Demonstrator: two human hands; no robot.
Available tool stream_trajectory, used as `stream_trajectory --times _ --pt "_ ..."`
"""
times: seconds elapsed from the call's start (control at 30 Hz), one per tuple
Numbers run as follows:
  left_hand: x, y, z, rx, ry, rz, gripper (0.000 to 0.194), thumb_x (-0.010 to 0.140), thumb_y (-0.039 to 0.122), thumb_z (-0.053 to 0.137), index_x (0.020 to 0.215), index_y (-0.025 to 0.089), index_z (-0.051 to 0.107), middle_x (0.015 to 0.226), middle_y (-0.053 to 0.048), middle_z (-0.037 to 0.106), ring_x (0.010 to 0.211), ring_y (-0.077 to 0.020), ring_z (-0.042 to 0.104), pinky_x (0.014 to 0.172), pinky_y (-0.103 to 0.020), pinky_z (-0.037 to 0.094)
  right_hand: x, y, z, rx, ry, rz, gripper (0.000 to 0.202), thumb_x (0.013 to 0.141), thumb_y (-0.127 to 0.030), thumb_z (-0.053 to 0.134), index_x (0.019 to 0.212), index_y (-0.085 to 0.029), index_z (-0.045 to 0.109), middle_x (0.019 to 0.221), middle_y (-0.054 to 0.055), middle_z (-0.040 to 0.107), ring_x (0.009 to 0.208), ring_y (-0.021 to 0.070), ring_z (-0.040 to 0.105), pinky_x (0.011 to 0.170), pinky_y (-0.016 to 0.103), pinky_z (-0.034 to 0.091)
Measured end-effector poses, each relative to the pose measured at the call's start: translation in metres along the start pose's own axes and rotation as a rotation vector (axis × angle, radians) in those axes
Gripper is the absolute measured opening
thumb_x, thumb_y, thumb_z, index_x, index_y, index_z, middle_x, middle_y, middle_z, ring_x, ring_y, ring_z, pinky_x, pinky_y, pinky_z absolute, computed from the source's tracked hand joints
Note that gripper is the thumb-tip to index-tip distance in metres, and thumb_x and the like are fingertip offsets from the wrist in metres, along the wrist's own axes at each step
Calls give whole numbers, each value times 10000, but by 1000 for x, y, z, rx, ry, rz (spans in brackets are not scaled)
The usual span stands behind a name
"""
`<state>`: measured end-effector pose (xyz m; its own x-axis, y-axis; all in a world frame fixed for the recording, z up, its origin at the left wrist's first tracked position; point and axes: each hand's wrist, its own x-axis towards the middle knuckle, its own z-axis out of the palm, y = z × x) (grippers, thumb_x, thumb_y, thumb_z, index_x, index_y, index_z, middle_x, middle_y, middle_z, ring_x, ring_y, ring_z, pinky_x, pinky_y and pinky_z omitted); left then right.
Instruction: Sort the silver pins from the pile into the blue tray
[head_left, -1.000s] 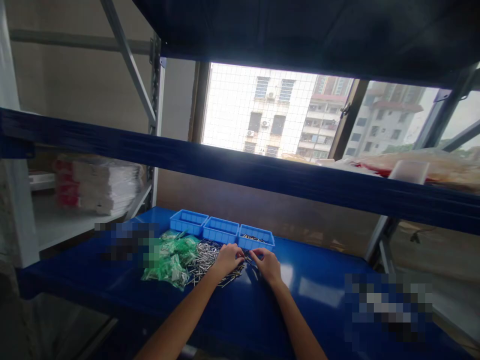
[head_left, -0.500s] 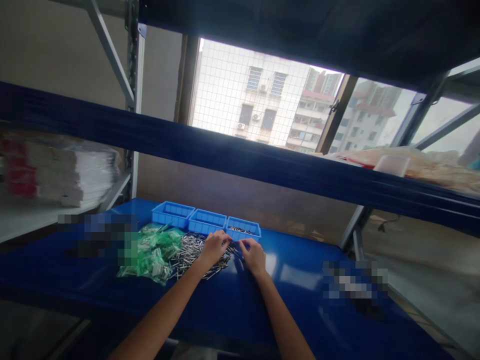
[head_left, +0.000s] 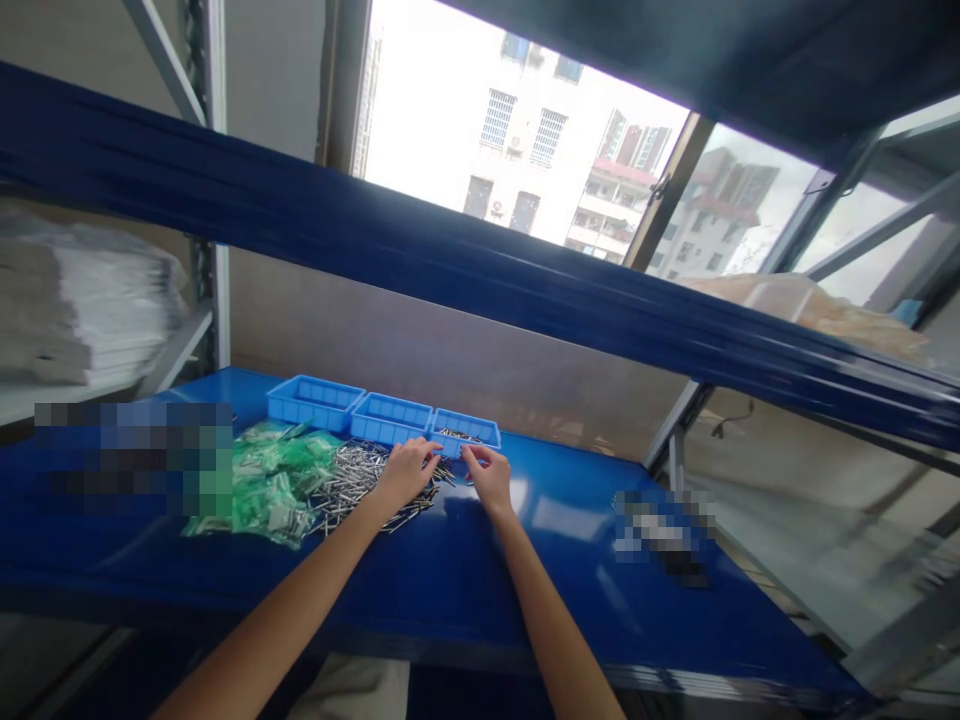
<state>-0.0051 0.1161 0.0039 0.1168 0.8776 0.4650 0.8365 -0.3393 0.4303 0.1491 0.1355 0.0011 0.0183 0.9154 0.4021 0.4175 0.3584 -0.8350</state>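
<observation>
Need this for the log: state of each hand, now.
Left hand: over the pile of metal rods, fingers bent; grip cannot be told.
Right hand: facing it, fingers bent; grip cannot be told.

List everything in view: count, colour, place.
Plastic bins: three, blue, back of tabletop.
Metal rods: many, silver and dark, before bins.
Metal pieces: several, dark, right bin.
Plastic bags: several, green, left of rods.
Tabletop: one, blue, beneath these.
Shelf beam: one, blue, across middle.
Shelf posts: several, grey, both sides.
Wrapped stack: one, whitish, far left.
Translucent bag: one, beige, upper right.
Window: one, brown-framed, behind beam.
Buildings: several, pale, outside.
Pixelated patches: two, unidentifiable, tabletop ends.
Left hand: one, bare, over rods.
Right hand: one, bare, beside rods.
</observation>
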Motion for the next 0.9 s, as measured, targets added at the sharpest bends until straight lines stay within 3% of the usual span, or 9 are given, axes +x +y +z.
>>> stream_trajectory --times 0.1,0.27,0.5,0.6,0.8,0.9 --pt "1 4 0 -84 11 7 288 846 362 382 936 206 607 846 -32 617 825 -181 554 766 -313 385 1 -4 2 168 -16 15 444 726 -530 487 853 -147 672 774 61 681 437 113 540 380 210 404" --pt "0 9 -1 -154 18 38 288 867 343 348 796 187 580 819 -22 606 777 -158 547 713 -283 385 -2 -8 4 270 -94 29 460 700 -533 529 897 -141 665 810 74 675 446 108 532 307 183 325" --pt "-1 8 0 -182 100 9 281 879 276 308 866 192 576 886 -35 575 785 -153 537 738 -295 399 -4 -7 4 234 -149 -26 427 652 -541 583 711 -131 686 649 56 656 427 104 514 403 220 429" --pt "0 6 2 -185 108 12 259 865 292 353 869 196 593 879 -38 563 804 -160 536 744 -295 407 -6 -11 5 264 -128 25 446 619 -549 607 750 -130 687 667 55 658 423 104 510 374 214 407" --pt "-2 6 6 -137 -3 119 256 833 288 429 735 186 642 847 -43 553 789 -155 535 741 -291 404 -7 -15 6 285 -90 43 411 643 -519 600 773 -140 688 680 43 652 439 99 508 391 211 395" --pt "-2 9 5 -146 43 89 257 835 304 425 747 181 633 853 -43 557 806 -163 538 747 -302 400 -5 -12 6 267 -48 61 424 641 -529 593 770 -137 690 676 40 646 431 98 507 397 215 392"
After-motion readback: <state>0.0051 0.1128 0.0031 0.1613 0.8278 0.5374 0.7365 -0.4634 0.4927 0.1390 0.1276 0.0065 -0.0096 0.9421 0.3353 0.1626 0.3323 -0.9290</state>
